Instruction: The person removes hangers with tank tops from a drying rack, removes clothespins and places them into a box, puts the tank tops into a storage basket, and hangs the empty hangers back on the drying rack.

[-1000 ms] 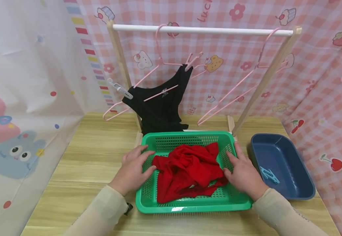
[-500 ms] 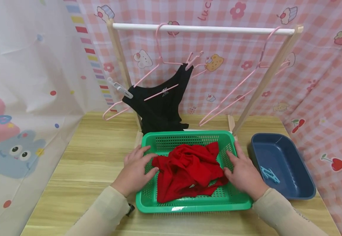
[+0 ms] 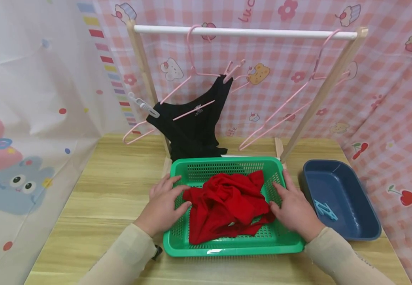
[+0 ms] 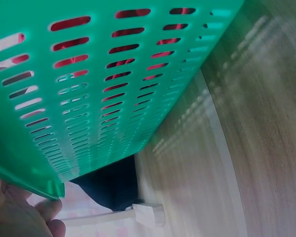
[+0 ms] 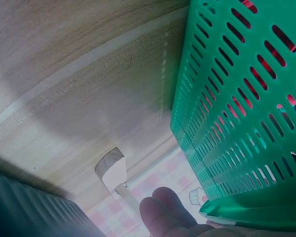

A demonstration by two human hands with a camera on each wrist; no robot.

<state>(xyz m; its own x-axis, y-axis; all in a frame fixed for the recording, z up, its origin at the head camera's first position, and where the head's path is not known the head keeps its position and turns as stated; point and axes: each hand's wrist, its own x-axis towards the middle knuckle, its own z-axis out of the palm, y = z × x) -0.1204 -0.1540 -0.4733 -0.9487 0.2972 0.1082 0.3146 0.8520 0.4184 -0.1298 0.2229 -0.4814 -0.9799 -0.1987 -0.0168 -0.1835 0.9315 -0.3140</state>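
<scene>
Green basket, long axis running left to right, is gripped at its short ends by both hands.

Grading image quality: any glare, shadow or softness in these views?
Head view: mostly sharp and evenly lit, glare on the front rim of the green perforated plastic basket; left wrist view: hazy, softly focused, bare left hand cropped at the corner; right wrist view: hazy too, shadow across the wood-grain tabletop, bare right hand dim.
</scene>
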